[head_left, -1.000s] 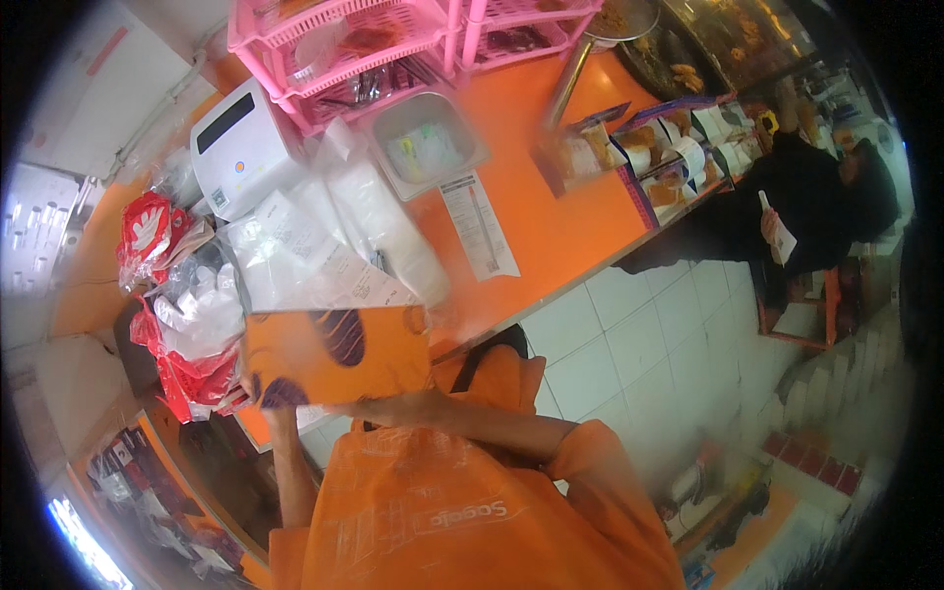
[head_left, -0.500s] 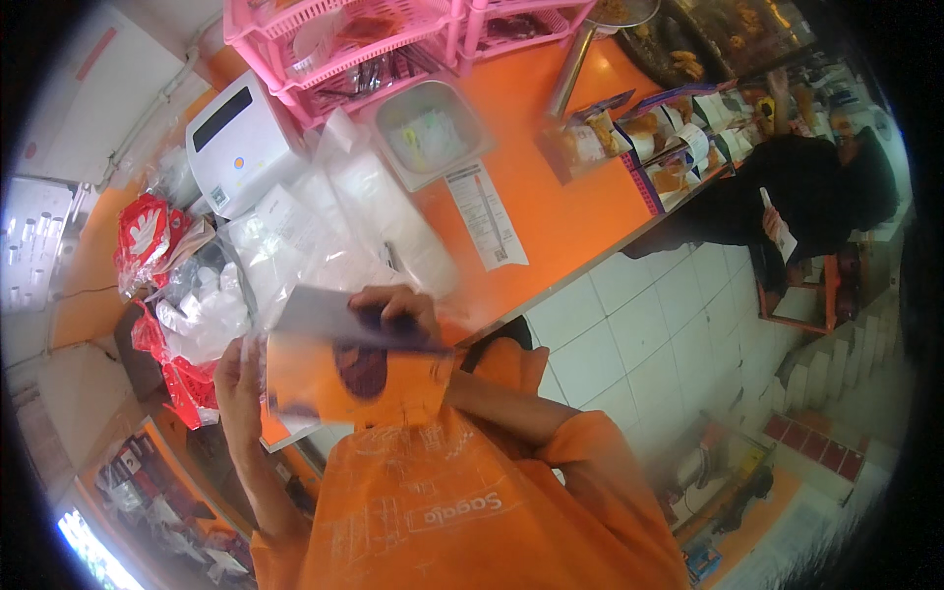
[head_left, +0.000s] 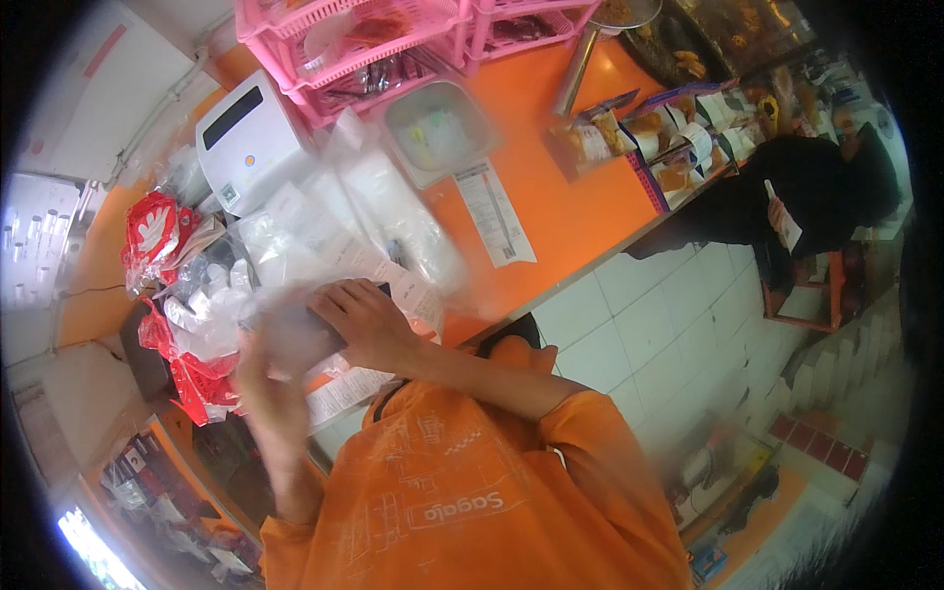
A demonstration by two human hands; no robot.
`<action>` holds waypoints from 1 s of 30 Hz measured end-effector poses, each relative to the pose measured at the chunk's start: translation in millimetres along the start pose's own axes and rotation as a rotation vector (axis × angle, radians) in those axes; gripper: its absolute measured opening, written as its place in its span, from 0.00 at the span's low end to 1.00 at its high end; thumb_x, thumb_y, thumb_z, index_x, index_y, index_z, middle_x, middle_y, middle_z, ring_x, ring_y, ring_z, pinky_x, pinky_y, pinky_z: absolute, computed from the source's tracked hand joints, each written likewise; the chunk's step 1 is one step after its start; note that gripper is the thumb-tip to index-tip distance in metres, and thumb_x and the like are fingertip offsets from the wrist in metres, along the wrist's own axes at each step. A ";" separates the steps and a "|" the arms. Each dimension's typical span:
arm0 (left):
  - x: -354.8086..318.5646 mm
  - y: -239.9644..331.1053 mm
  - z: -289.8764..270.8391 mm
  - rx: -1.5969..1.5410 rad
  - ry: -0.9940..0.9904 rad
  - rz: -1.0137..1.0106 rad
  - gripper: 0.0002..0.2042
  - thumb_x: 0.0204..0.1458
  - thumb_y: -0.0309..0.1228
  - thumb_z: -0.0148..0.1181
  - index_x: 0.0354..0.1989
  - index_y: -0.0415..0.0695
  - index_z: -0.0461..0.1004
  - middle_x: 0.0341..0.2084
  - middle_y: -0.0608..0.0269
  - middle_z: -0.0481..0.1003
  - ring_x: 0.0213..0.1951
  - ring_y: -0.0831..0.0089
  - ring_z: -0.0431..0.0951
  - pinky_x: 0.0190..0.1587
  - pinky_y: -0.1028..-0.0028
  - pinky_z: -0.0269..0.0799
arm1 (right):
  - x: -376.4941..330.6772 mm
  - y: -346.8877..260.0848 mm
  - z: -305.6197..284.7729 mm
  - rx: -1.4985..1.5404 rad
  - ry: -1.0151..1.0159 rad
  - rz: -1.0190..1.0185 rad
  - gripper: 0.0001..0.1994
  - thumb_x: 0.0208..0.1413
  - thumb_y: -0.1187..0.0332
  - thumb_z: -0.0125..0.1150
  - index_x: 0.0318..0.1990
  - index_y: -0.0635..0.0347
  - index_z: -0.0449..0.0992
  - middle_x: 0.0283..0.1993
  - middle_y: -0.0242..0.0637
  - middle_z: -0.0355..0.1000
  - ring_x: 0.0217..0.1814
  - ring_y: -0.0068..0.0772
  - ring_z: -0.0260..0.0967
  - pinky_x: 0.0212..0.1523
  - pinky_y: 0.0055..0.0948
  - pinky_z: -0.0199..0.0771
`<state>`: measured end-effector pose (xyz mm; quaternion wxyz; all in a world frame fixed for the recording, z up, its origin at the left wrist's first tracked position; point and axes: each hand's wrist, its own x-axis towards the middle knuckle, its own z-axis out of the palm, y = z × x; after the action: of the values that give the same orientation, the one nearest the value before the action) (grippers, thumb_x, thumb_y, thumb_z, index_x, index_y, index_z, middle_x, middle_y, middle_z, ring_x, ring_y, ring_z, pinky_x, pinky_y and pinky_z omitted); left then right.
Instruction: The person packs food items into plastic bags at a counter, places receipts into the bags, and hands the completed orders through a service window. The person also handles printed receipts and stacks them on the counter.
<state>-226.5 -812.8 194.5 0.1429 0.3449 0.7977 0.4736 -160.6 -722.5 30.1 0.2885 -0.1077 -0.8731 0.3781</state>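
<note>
In front of my chest I have a flat paperboard piece (head_left: 295, 332), grey on the side that shows and blurred by motion. My right hand (head_left: 369, 320) is closed over its right edge, fingers bent across the top. At its left edge is my left hand (head_left: 270, 383), smeared so that its fingers do not show clearly. Under and beside the hands lie long white printed slips, one slip (head_left: 349, 391) near the counter's front edge and another slip (head_left: 421, 293) right of my right hand.
Clear plastic bags (head_left: 393, 211) cover the orange counter (head_left: 551, 226) beyond my hands. A white printer-like machine (head_left: 251, 138), a metal tub (head_left: 438, 133) and pink baskets (head_left: 383, 49) stand behind. Packed food boxes (head_left: 678, 147) line the right, where a person in black (head_left: 801, 192) holds something white.
The paperboard has turned from its orange and purple face to grey. My right hand has moved left and down over it; my left hand has moved slightly right. Slips now show beneath.
</note>
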 end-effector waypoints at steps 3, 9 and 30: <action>-27.6 26.7 36.1 0.118 -0.624 0.509 0.12 0.44 0.24 0.70 0.39 0.43 0.81 0.34 0.61 0.79 0.37 0.60 0.79 0.43 0.60 0.74 | 19.8 -13.9 1.1 0.263 0.155 0.282 0.20 0.54 0.66 0.66 0.54 0.56 0.71 0.56 0.43 0.71 0.61 0.47 0.68 0.61 0.41 0.71; -35.6 27.6 13.9 0.069 0.164 0.434 0.22 0.36 0.33 0.80 0.42 0.39 0.84 0.50 0.51 0.74 0.50 0.58 0.76 0.54 0.59 0.71 | 13.4 1.4 -34.9 0.999 0.380 0.534 0.21 0.55 0.66 0.67 0.55 0.57 0.71 0.56 0.42 0.71 0.60 0.45 0.69 0.59 0.39 0.73; 42.2 -82.3 15.5 -0.618 -0.135 -0.134 0.28 0.61 0.34 0.64 0.68 0.38 0.65 0.59 0.51 0.74 0.57 0.68 0.75 0.58 0.67 0.70 | -33.3 18.0 -113.7 1.371 0.091 0.708 0.22 0.58 0.64 0.68 0.58 0.58 0.71 0.55 0.38 0.73 0.57 0.37 0.73 0.54 0.34 0.78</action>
<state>-282.4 -799.5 120.5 0.3246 0.2624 0.6257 0.6590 -67.6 -655.5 65.3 0.1882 -0.1932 -0.3444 0.8992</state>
